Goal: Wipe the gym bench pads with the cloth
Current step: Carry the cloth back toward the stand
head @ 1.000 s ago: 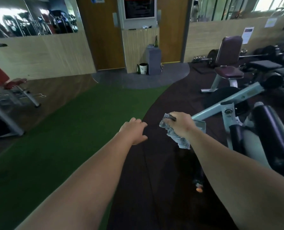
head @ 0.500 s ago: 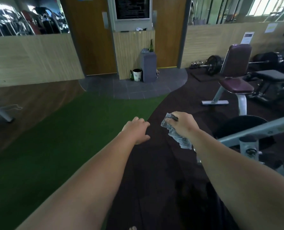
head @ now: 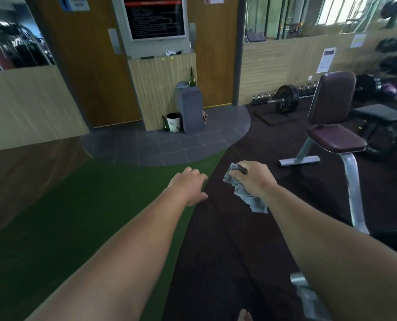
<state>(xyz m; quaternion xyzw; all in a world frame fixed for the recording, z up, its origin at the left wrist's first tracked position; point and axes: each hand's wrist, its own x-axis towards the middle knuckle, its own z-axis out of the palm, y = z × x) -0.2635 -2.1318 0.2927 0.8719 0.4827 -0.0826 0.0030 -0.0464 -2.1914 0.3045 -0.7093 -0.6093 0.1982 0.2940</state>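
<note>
My right hand [head: 254,178] is closed around a crumpled grey cloth [head: 247,195] that hangs below the fist, held out over the dark rubber floor. My left hand [head: 189,185] is stretched forward beside it, empty, fingers loosely apart. A maroon seat pad [head: 336,139] with an upright maroon back pad [head: 331,96] stands on a silver frame to the right, well beyond the cloth. A black flat bench pad [head: 380,113] lies behind it at the far right.
A green turf strip [head: 77,216] runs on the left, with a dark rubber floor [head: 227,239] under my arms. A barbell with plates [head: 285,98] lies by the wall. A grey pedestal with a bottle [head: 189,107] and a white bin [head: 173,121] stand ahead. A silver machine post [head: 352,193] rises at right.
The view has swung left and forward: the pale blue machine with black roller pads has left the frame, and the maroon bench is nearer. Both hands keep their pose; the cloth stays gripped.
</note>
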